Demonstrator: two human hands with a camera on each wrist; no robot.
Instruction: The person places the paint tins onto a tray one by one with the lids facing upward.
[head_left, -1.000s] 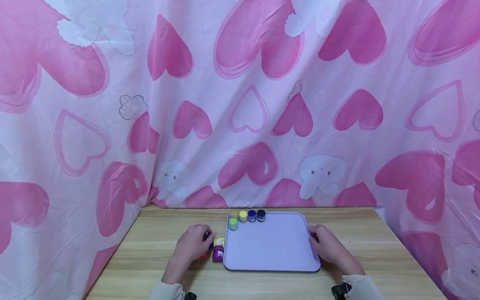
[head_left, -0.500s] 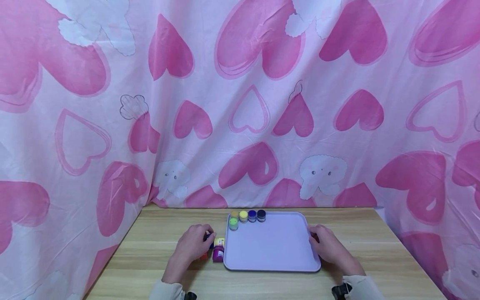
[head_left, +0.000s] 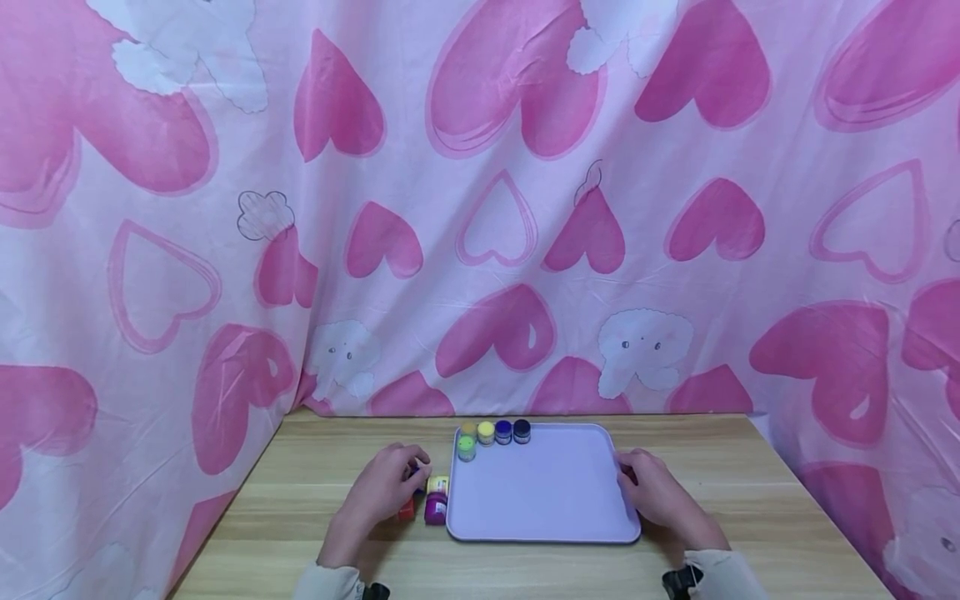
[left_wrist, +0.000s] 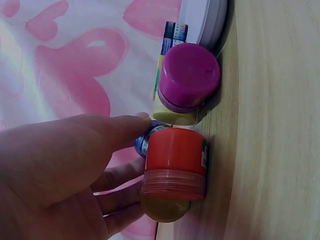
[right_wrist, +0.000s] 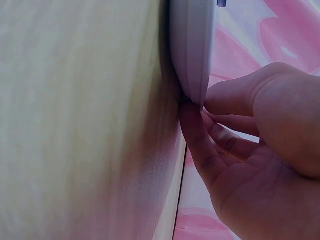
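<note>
My left hand (head_left: pixel 384 483) is beside the tray's left side, its thumb and fingers around a small blue paint pot (left_wrist: pixel 143 141), which is partly hidden. Close to that hand stands a red paint pot (left_wrist: pixel 176 156) with an olive-coloured one (left_wrist: pixel 165 209) behind it. A purple paint pot (head_left: pixel 435 509) and a yellow paint pot (head_left: pixel 438 484) stand between the hand and the tray. With thumb and fingers my right hand (head_left: pixel 651 487) grips the right rim of the pale purple tray (head_left: pixel 543 492); one finger reaches under its edge in the right wrist view.
On the tray's back left corner are several more paint pots: orange (head_left: pixel 468 428), light green (head_left: pixel 467 449), yellow (head_left: pixel 486 432), dark blue (head_left: pixel 503 432) and black (head_left: pixel 521 431). The wooden table (head_left: pixel 300 500) ends at a pink heart-print curtain (head_left: pixel 495 333).
My left hand has shifted slightly left and its fingers have opened a little, showing more of the red paint pot. My right hand and the tray have stayed put.
</note>
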